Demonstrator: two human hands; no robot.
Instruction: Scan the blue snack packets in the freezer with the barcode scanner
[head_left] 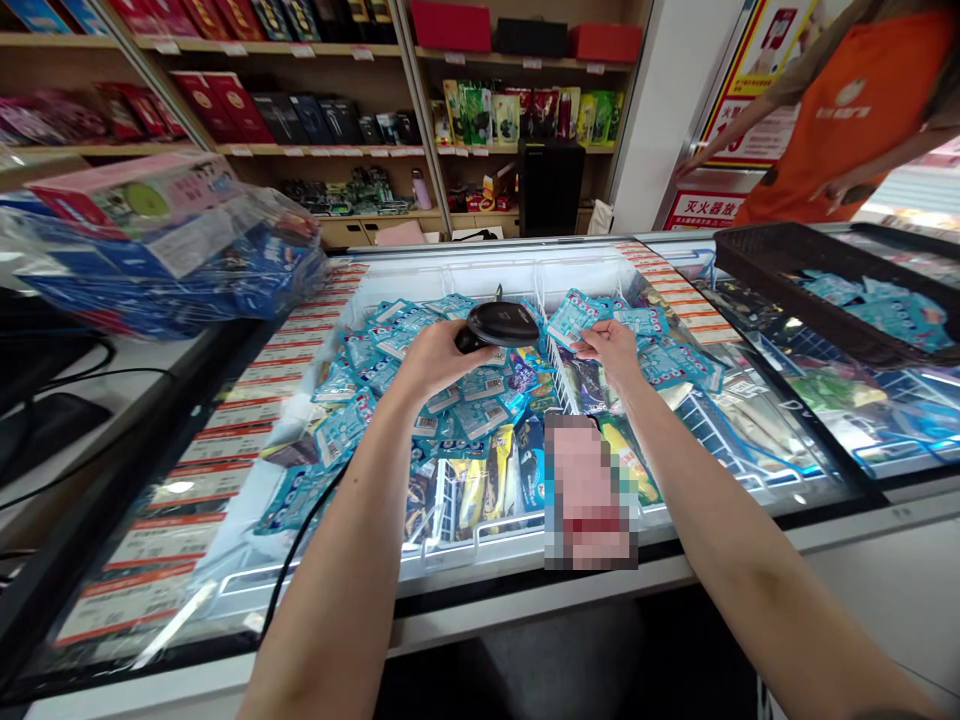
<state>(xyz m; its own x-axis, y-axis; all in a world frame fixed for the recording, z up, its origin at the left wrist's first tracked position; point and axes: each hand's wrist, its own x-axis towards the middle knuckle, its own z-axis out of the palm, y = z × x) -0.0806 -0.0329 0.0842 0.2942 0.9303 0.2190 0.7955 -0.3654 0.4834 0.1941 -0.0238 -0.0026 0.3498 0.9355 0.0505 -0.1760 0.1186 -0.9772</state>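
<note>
along the near rim of the chest freezer (487,618) stands a pixelated pinkish thing (589,490), too masked to name. left of it, a black cord (289,565) passes behind the left forearm and drops over the frame. over the middle of the freezer, the left hand (435,358) curls around the grip of a black scanner (504,324); the scanner's broad oval head lies with its long axis roughly left to right, jutting from the fist toward the right hand, though which way its window faces cannot be told. the right hand (613,350) pinches a light-blue packet (574,312) between thumb and fingers by its near right side; the packet is tilted, its larger lettering toward the far edge, and its long axis is hard to tell under the fingertips. between and below the hands, loose blue packets (480,418) lie heaped left of a white wire divider (559,385). beyond, plastic-wrapped boxes (150,245) sit at left, a dark basket (757,255) at right near a person in an orange apron (847,120), and stocked shelves (352,49) stand behind.
</note>
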